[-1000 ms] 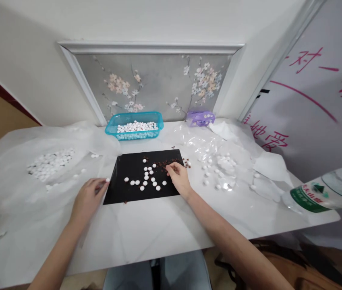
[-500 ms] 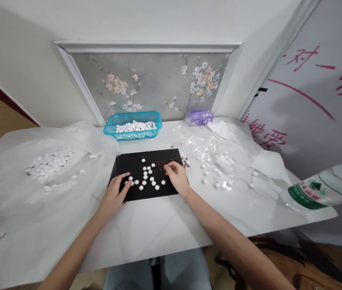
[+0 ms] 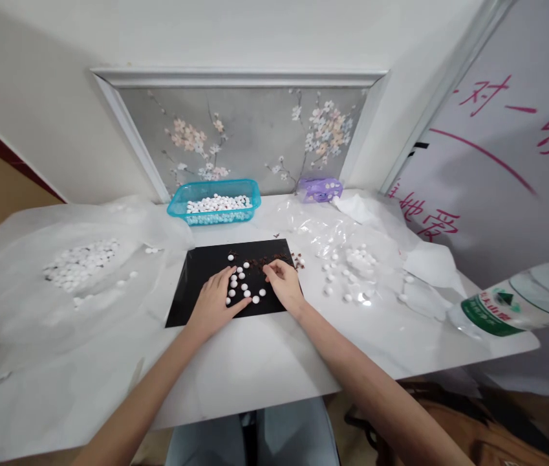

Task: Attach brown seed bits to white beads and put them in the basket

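Note:
A black rectangular board [image 3: 182, 294] lies on the white table, with several white round pieces [image 3: 255, 299] scattered over its middle. My left hand [image 3: 213, 303] rests low on the board, fingers stretched forward and thumb spread to the right beside the white pieces. It covers part of the group. At the board's right side, my right hand [image 3: 284, 286] has thumb and forefinger pinched together next to small reddish-brown bits [image 3: 255, 263]. Anything between those fingertips is too small to make out.
Behind the board stands a blue plastic basket [image 3: 182, 210] of white pieces. More white pieces [image 3: 77, 265] lie on plastic sheeting at left. Clear plastic bags [image 3: 317, 233] and a purple packet [image 3: 321, 190] are at right, with a large water bottle [image 3: 521, 301] by the edge.
My left hand has moved right, further over the board, and white pieces at the board's left have shifted or are now hidden under it. My right hand stays in place.

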`<state>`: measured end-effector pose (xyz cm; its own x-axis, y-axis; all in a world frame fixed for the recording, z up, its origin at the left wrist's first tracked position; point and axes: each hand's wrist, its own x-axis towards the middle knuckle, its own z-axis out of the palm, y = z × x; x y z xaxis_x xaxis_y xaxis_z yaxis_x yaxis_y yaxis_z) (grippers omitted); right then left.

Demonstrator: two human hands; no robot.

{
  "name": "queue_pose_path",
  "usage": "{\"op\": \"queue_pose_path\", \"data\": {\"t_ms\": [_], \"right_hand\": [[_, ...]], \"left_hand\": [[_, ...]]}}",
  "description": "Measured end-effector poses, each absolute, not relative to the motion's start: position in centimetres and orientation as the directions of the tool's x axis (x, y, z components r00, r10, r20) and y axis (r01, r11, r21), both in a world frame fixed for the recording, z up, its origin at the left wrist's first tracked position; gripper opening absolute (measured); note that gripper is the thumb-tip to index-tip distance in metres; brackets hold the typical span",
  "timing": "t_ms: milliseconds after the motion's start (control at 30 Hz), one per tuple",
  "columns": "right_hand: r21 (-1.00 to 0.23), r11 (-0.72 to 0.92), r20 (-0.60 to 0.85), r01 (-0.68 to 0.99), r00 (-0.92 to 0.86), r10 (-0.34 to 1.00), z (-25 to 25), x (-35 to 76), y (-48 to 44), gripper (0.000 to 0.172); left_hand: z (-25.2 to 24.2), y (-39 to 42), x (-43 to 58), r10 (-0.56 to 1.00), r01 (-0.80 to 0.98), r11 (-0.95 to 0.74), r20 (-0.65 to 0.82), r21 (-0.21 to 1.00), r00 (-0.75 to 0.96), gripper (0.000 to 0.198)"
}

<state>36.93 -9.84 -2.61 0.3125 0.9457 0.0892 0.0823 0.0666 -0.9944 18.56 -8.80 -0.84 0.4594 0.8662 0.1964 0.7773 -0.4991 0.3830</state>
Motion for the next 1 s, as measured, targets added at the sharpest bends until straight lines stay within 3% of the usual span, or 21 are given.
{"op": "queue_pose_path", "data": {"t_ms": [167, 367, 467, 600, 833, 900, 1000], "right_hand": [[-0.994, 0.067, 0.090, 0.084, 0.313, 0.946, -2.6, 36.9, -9.8, 0.020], [-0.991, 0.059, 0.093, 0.118, 0.312, 0.946, -3.0, 36.8, -9.8, 0.020], [-0.985, 0.051, 0.104, 0.163, 0.338, 0.935, -2.9, 36.2, -10.0, 0.020], [-0.982, 0.023, 0.094, 0.188, 0.378, 0.921, -2.6, 35.6, -10.3, 0.022], [-0.998, -0.028, -0.003, 0.060, 0.393, 0.919, -2.4, 35.5, -10.3, 0.024], [-0.998, -0.045, -0.026, 0.040, 0.394, 0.919, -2.5, 35.6, -10.1, 0.024], [-0.998, -0.053, -0.034, 0.040, 0.367, 0.930, -2.7, 35.6, -9.8, 0.025]], "left_hand": [[-0.9, -8.1, 19.0, 0.853, 0.804, -0.516, 0.266, 0.295, 0.449, 0.049], [-0.6, -7.1, 18.5, 0.856, 0.866, -0.491, 0.236, 0.092, 0.460, 0.030], [-0.5, -6.9, 17.9, 0.869, 0.880, -0.469, 0.219, 0.081, 0.443, 0.026], [-0.4, -7.2, 16.5, 0.911, 0.908, -0.390, 0.211, 0.155, 0.355, 0.022], [-0.5, -7.6, 15.3, 0.962, 0.935, -0.246, 0.185, 0.256, 0.202, 0.021], [-0.3, -7.4, 15.4, 0.974, 0.906, -0.214, 0.150, 0.366, 0.170, 0.019], [0.1, -6.6, 15.0, 0.996, 0.737, -0.087, 0.083, 0.671, 0.042, 0.018]]}}
